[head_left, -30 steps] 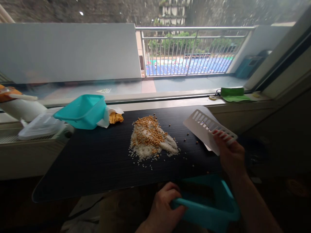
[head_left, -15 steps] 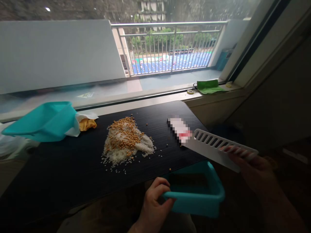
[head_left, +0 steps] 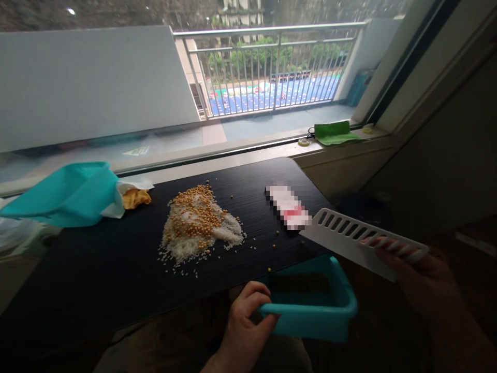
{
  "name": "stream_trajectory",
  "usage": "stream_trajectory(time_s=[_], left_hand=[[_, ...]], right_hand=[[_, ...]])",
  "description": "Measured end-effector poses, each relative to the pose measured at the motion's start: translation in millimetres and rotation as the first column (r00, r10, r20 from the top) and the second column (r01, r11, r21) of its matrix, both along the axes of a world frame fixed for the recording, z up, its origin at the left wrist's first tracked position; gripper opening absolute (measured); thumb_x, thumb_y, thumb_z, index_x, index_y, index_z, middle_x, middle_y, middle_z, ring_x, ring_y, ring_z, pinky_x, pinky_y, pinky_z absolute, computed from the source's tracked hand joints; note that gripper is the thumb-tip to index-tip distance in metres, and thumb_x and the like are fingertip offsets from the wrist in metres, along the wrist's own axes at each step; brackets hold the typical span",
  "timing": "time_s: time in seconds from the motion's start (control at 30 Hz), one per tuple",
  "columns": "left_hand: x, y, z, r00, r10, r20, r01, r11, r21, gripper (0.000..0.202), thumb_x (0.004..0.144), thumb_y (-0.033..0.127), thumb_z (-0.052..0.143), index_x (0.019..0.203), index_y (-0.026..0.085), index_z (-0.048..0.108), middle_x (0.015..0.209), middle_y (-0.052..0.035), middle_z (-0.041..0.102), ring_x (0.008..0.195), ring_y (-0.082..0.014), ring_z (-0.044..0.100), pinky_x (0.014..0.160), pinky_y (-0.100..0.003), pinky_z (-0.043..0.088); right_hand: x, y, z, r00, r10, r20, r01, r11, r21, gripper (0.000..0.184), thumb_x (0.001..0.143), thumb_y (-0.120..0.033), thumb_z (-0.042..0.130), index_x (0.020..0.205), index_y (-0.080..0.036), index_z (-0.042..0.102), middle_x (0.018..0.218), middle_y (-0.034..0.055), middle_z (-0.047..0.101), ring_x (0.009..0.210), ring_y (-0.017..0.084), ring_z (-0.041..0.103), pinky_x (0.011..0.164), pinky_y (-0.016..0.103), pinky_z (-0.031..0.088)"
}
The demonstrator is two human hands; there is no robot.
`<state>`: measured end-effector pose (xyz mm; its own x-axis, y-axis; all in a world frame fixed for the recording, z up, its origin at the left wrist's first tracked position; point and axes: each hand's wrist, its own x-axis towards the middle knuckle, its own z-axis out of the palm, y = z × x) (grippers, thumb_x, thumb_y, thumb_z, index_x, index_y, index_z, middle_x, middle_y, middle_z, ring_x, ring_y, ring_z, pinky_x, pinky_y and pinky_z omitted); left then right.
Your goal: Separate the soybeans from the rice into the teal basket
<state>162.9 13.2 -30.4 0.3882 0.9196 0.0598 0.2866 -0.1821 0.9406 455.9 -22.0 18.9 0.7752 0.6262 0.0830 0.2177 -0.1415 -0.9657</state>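
- Nothing legible in view: no word, brand or number can be made out.
- Blurred patch [head_left: 289, 207] lying on the bench [head_left: 97, 269] towards its right edge. It is white with a red band across the near end. Any print on it is hidden by the blur. The tip of the white slotted scoop [head_left: 349, 235] is just beside it, and the teal tub [head_left: 310, 311] sits below the bench's near edge.
- Pale triangular mark [head_left: 135, 151] on the balcony floor outside the glass. It looks like a sticker or sign, too faint and small to read.
- Blue court [head_left: 248, 96] beyond the railing has painted lines and coloured shapes only; no figures can be told.
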Motion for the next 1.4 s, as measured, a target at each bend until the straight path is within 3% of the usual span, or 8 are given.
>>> stream_trajectory(time_s=[0.33,0.53,0.7,0.87,1.03,1.17,1.3,1.4], left_hand=[[3,1,3.6,1.0,0.016,0.012,-0.016,1.0,0.014,0.011,0.069,0.008,0.068,0.066,0.019,0.068,0.086,-0.0029,0.066,0.078,-0.0178,0.067,0.072,-0.024,0.053],[2,1,3.4,1.0,0.006,0.013,-0.007,1.0,0.024,0.01,0.07,0.009,0.068,0.066,0.018,0.068,0.086,-0.0029,0.066,0.078,-0.0176,0.067,0.071,-0.024,0.054],[2,1,3.4,1.0,0.004,0.008,-0.004,1.0,0.026,0.011,0.07,0.008,0.068,0.066,0.018,0.068,0.086,-0.0028,0.066,0.079,-0.0176,0.067,0.072,-0.024,0.054],[2,1,3.2,1.0,0.008,0.009,-0.009,1.0,0.029,0.011,0.07,0.008,0.068,0.066,0.019,0.068,0.085,-0.0025,0.067,0.078,-0.0176,0.067,0.071,-0.024,0.054],[5,1,3.3,1.0,0.004,0.022,-0.005,0.999,0.035,0.011,0.07,0.009,0.068,0.066,0.019,0.068,0.084,-0.0025,0.067,0.078,-0.0182,0.067,0.071,-0.025,0.055],[7,2,3.5,1.0,-0.007,0.027,0.007,0.999,0.032,0.011,0.07,0.009,0.069,0.067,0.019,0.068,0.085,-0.0027,0.067,0.079,-0.018,0.067,0.072,-0.024,0.054],[7,2,3.5,1.0,-0.014,0.024,0.013,0.999,0.03,0.011,0.071,0.008,0.068,0.067,0.019,0.068,0.085,-0.0024,0.066,0.078,-0.0174,0.067,0.072,-0.024,0.054],[7,2,3.5,1.0,-0.014,0.019,0.014,1.0,0.027,0.011,0.071,0.009,0.068,0.066,0.019,0.068,0.085,-0.0024,0.067,0.078,-0.0177,0.067,0.071,-0.024,0.054]], right_hand=[[19,-8,7.2,0.998,0.017,-0.059,-0.024,0.991,-0.129,0.017,0.049,-0.034,0.082,0.065,-0.026,0.079,0.078,0.0021,0.079,0.081,0.026,0.073,0.076,0.031,0.059],[25,-24,23.5,0.979,0.116,-0.169,-0.154,0.959,-0.237,0.025,0.045,-0.039,0.084,0.065,-0.025,0.081,0.076,0.006,0.08,0.073,0.027,0.074,0.071,0.029,0.06],[27,-23,23.6,0.991,0.028,-0.128,-0.052,0.981,-0.188,0.023,0.042,-0.039,0.084,0.06,-0.025,0.079,0.077,0.0045,0.08,0.082,0.029,0.073,0.079,0.03,0.058],[35,-20,25.2,0.998,-0.054,-0.026,0.046,0.966,-0.253,0.027,0.046,-0.04,0.082,0.069,-0.026,0.08,0.084,0.0026,0.079,0.09,0.031,0.071,0.083,0.033,0.056],[56,-26,28.1,0.999,0.033,0.01,-0.029,0.962,-0.272,0.036,0.044,-0.045,0.082,0.074,-0.024,0.08,0.085,0.0068,0.079,0.077,0.03,0.073,0.06,0.03,0.059],[65,-28,29.5,0.992,0.118,-0.041,-0.125,0.942,-0.311,0.04,0.04,-0.049,0.083,0.069,-0.022,0.081,0.087,0.0107,0.079,0.082,0.035,0.072,0.066,0.037,0.06],[53,-19,38.9,0.999,0.035,0.0,-0.033,0.961,-0.273,0.032,0.041,-0.044,0.081,0.066,-0.023,0.08,0.085,0.0082,0.079,0.087,0.033,0.071,0.074,0.035,0.058],[43,-12,47.7,0.998,-0.05,-0.026,0.039,0.949,-0.313,0.032,0.035,-0.04,0.08,0.062,-0.023,0.079,0.078,0.0075,0.079,0.076,0.03,0.071,0.064,0.031,0.058]])
